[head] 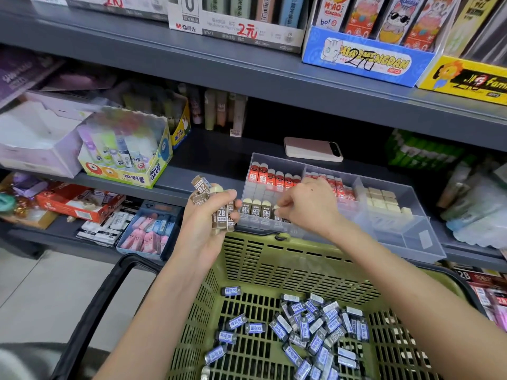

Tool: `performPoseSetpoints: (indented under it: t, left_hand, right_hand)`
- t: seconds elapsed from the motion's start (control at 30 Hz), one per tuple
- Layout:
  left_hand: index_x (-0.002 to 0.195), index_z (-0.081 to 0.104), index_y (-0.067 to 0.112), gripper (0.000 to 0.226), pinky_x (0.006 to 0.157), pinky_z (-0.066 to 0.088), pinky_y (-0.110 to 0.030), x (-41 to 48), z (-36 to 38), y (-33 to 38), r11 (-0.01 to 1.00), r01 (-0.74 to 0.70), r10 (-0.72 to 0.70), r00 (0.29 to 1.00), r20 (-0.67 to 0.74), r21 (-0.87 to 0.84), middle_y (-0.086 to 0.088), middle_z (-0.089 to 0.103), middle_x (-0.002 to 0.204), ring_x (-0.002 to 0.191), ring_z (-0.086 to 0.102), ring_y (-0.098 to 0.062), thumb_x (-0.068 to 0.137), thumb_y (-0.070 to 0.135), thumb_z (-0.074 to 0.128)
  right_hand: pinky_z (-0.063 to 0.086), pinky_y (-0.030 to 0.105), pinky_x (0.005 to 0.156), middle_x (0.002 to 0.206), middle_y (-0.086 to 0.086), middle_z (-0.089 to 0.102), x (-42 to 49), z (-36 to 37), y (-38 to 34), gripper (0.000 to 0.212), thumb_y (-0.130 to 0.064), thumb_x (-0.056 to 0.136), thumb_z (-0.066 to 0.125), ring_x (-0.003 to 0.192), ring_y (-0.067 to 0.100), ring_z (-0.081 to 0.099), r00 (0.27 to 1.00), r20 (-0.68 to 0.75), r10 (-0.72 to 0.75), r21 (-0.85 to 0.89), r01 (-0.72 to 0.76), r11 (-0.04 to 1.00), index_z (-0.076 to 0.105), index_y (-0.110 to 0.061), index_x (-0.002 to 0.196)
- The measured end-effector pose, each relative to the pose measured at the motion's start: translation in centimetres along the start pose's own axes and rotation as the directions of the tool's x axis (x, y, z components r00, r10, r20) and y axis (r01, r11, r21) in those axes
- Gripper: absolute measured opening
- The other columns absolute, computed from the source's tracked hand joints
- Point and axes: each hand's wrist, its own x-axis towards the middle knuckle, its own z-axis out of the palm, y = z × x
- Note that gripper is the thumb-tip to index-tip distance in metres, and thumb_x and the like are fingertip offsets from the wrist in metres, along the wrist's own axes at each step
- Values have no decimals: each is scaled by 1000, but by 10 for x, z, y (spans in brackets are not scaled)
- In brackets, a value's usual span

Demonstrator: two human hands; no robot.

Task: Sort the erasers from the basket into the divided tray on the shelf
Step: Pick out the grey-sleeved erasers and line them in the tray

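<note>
My left hand (208, 215) grips a bunch of brown-sleeved 2B erasers (219, 212) above the far rim of the green basket (274, 259). My right hand (307, 207) pinches one brown eraser (277, 211) at the front row of the clear divided tray (411, 204) on the shelf. Three brown erasers (256, 208) stand in that front-left compartment. Red-sleeved erasers (271, 178) fill the back-left compartments, and plain cream erasers (384, 200) lie in the right one. Several blue-sleeved erasers (315, 325) lie loose on the basket floor.
A pink phone (312, 149) lies on the shelf behind the tray. A glue-stick box (123, 152) stands to the left. On the lower shelf sits a box of pink and blue erasers (148, 231). The basket's black handle (96, 311) hangs at the left.
</note>
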Motion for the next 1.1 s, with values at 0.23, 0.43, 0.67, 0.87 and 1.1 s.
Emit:
performPoseSetpoints:
  t: [0.23,0.43,0.67,0.87,1.1]
  left_hand:
    - [82,52,12,32,44,46,-20,2,-1,-1,1000,-5,5,1000,13,15,-5,61,71,63,64,-17,59,1,71]
    - [82,50,12,31,44,46,-20,0,0,-1,999,-18,18,1000,12,33,-6,58,71,63,64,-17,60,0,69]
    - [82,56,12,24,43,45,-19,0,1,-1,998,-33,32,999,18,51,-6,60,74,63,63,-16,65,10,73]
    - [91,50,9,38,39,42,-17,-3,5,-2,998,-53,48,992,116,40,-4,63,65,58,61,-13,71,35,67]
    - [123,49,-1,85,65,57,-30,-6,9,-1,993,54,-66,991,117,103,-25,61,109,95,62,-31,65,60,58]
  right_hand:
    - [30,31,84,90,-15,67,1,-8,16,26,-44,80,66,87,13,43,976,134,-173,10,173,985,68,-30,102]
    - [30,29,82,87,-13,68,-2,-5,14,30,-49,80,65,82,12,39,985,73,-156,23,155,988,70,-31,103]
    - [38,29,90,108,-9,69,-7,-22,9,27,-42,89,57,101,13,57,995,28,-98,253,88,963,69,-31,111]
    - [42,21,69,84,-17,62,-21,-38,-23,31,-36,87,61,71,3,53,994,-52,-100,696,108,710,66,-25,116]
    - [39,31,78,87,-6,53,-23,-40,-54,37,-40,81,68,85,11,46,974,-136,-182,553,227,801,64,-30,116]
